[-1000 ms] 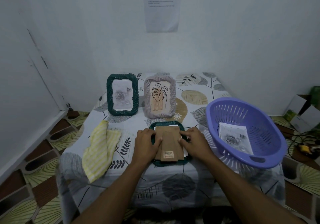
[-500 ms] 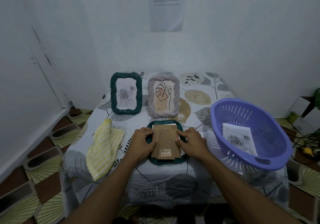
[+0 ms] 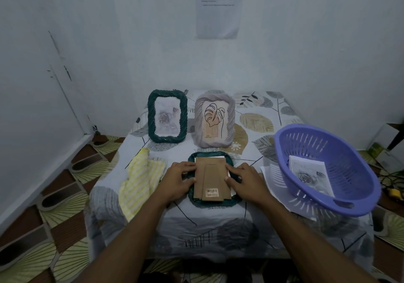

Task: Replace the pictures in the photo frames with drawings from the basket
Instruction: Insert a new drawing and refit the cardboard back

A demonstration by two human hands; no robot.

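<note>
Head view. The basket (image 3: 349, 173), purple and slotted, sits at 3 o'clock on the bench (image 3: 218, 223), tipped toward the person. One drawing (image 3: 310, 175) of roses lies inside it against the far wall. A white sheet (image 3: 265, 171) shows from under its 9 o'clock side.

The bench wears a leaf-print cover and stands in a corner of pale walls, with a printed notice (image 3: 218, 7) on the wall at 12 o'clock. The floor (image 3: 54, 195) has brown and fan-patterned tiles.

There are three frames. A green frame (image 3: 167, 116) stands upright at 11 o'clock with a rose drawing in it. A grey frame (image 3: 214, 122) stands just beside it at 12 o'clock with a leaf picture. A flat frame (image 3: 214, 204), also green, lies face down at the centre with its brown board (image 3: 211, 177) up.

One yellow striped cloth (image 3: 140, 180) lies crumpled at 9 o'clock.

There are two hands. The left hand (image 3: 179, 177) has bent fingers close together that hold the board's 9 o'clock edge. The right hand (image 3: 244, 179) holds the 3 o'clock edge the same way, with its fingers slightly spread.
</note>
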